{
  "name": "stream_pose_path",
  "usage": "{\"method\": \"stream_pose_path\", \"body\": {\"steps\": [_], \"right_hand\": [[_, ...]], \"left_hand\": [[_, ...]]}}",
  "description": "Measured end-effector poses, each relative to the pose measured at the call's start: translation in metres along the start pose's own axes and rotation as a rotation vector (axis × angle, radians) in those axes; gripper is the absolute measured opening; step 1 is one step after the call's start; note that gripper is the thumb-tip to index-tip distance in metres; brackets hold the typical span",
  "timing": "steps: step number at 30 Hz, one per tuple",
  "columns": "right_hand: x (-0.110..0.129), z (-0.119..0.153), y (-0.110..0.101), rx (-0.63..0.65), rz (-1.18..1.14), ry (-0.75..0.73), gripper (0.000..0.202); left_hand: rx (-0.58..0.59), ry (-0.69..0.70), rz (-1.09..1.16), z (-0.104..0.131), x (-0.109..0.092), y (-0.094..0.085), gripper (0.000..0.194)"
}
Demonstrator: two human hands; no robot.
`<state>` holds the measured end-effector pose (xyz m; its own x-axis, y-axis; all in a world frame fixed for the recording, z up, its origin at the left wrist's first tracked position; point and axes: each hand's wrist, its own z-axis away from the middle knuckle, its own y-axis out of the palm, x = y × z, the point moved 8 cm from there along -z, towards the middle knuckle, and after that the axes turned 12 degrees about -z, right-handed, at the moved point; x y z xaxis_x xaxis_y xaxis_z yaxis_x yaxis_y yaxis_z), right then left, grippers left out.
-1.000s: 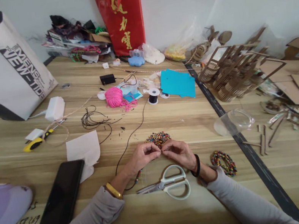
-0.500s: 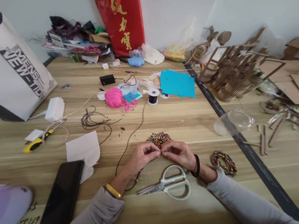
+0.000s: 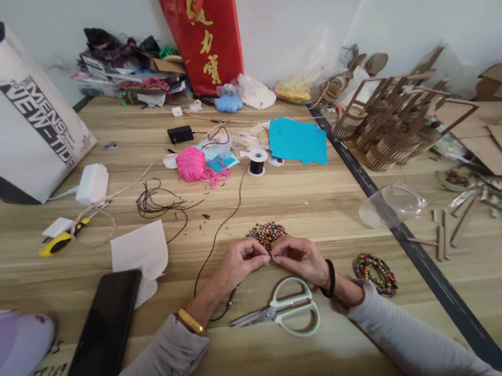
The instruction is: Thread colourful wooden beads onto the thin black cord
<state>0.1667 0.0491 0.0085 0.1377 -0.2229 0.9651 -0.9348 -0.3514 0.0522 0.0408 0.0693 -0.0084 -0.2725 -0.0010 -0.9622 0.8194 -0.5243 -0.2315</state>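
My left hand point(image 3: 243, 259) is closed in a pinch, with a thin black cord point(image 3: 217, 233) at its fingers. Meeting it tip to tip, my right hand point(image 3: 301, 259) also pinches; whatever is between those fingers is too small to make out. Just beyond the fingertips lies a heap of small multicoloured beads point(image 3: 266, 233). A few strung beads point(image 3: 232, 296) show on the cord beside my left wrist. From there the cord loops back to a black spool point(image 3: 257, 162) with white ends. Scissors point(image 3: 294, 307) with pale handles lie below my hands, and a beaded bracelet point(image 3: 376, 275) rests right of my right wrist.
A black phone point(image 3: 102, 331) and white paper point(image 3: 140, 253) lie to the left. Pink yarn point(image 3: 191, 163), blue sheets point(image 3: 298, 139) and a tangle of black cord point(image 3: 156, 199) are farther back. A clear plastic piece point(image 3: 392, 204) and a brown wooden model point(image 3: 394, 117) stand right.
Almost nothing differs. Both hands keep their place, with only a slight shift at the fingertips.
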Motion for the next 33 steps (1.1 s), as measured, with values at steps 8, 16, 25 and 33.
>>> {"method": "stream_pose_path", "body": {"steps": [8,16,25,33], "right_hand": [[-0.004,0.001,0.000,-0.019,-0.020,0.039,0.013],[-0.003,0.002,-0.002,-0.039,-0.004,0.043,0.015],[-0.010,0.003,0.001,0.026,0.036,0.097,0.020],[0.022,0.004,0.014,0.103,0.284,-0.159,0.015]], "left_hand": [[0.016,-0.010,-0.014,0.002,-0.005,0.002,0.015],[0.009,0.004,-0.002,0.001,-0.004,0.000,0.018],[0.018,0.026,-0.068,0.003,-0.010,-0.002,0.017],[-0.004,0.052,-0.025,0.005,-0.010,-0.005,0.020]]}}
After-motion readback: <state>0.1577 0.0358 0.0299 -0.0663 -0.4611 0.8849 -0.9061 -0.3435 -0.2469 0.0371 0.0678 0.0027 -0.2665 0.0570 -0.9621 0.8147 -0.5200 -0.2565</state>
